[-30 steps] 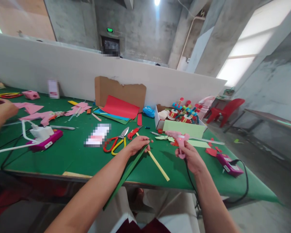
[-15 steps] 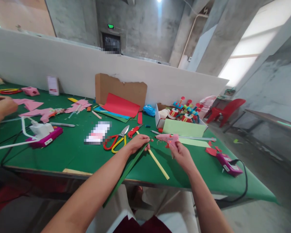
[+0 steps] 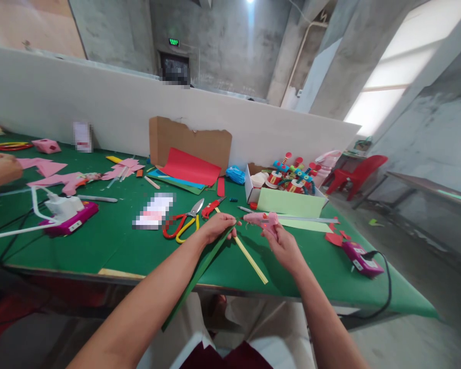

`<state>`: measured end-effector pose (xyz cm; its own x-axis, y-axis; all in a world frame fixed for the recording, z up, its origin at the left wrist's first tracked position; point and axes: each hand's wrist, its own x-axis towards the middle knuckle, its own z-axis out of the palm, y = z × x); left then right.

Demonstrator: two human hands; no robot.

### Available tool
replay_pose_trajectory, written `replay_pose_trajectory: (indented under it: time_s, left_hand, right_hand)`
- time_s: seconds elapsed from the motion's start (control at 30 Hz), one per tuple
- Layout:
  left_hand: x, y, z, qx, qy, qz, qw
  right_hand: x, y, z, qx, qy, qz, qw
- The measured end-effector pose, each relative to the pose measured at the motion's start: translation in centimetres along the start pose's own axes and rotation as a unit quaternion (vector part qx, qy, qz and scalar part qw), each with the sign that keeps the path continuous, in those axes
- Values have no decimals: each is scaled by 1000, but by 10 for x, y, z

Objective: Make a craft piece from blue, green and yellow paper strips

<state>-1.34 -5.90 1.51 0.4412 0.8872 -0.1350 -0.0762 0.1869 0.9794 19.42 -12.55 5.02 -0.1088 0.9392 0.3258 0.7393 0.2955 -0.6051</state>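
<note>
My left hand (image 3: 222, 225) pinches the upper end of a long green paper strip (image 3: 203, 269), which slants down past the table's front edge. Below those fingers runs a pale yellow strip (image 3: 251, 260); whether the hand also holds it I cannot tell. My right hand (image 3: 286, 245) is wrapped round the handle of a pink hot glue gun (image 3: 267, 220), a clear glue stick (image 3: 311, 220) jutting from its back. The gun's nozzle points left, close to my left fingertips. Left of the hands lie red-and-yellow-handled scissors (image 3: 184, 223) and a red utility knife (image 3: 211, 207).
A white box (image 3: 249, 187) of colourful small figures stands at the back right, with pale green paper (image 3: 290, 203) before it. Purple power strips (image 3: 363, 259) sit at both sides. Coloured sheets (image 3: 192, 168) lean on cardboard (image 3: 190, 136). Another person's hand (image 3: 2, 171) works at far left.
The glue gun in my right hand has moved slightly left, its nozzle nearer my left fingertips. My left hand keeps its pinch on the green strip. The other person's hand shifted slightly left.
</note>
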Motion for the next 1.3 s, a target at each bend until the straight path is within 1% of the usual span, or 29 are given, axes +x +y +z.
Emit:
replay_pose_trajectory:
  time_s: [0.23,0.4,0.6,0.8,0.97,1.13,1.3]
  left_hand:
    - [0,0,1,10,-2,4,1000]
    - [-1,1,1,18,-1,2,1000]
    - [0,2,1,16,-2,-1,1000]
    - [0,2,1,15,-4,-6,1000]
    - [-1,2,1,15,-8,-3,1000]
    - [-1,2,0,11,-12,-1,1000]
    - [-1,2,0,-2,-13,-7,1000]
  right_hand:
    - [-1,-3,1,-23,7,-38,999]
    - [-1,-3,2,-26,14,-53,998]
    - [-1,-3,2,-43,6,-52,998]
    - [0,-4,3,-51,18,-59,997]
    - [0,-6,3,-47,7,-59,997]
    - [-1,-5,3,-61,23,-65,996]
    - [0,-6,3,-64,18,-74,995]
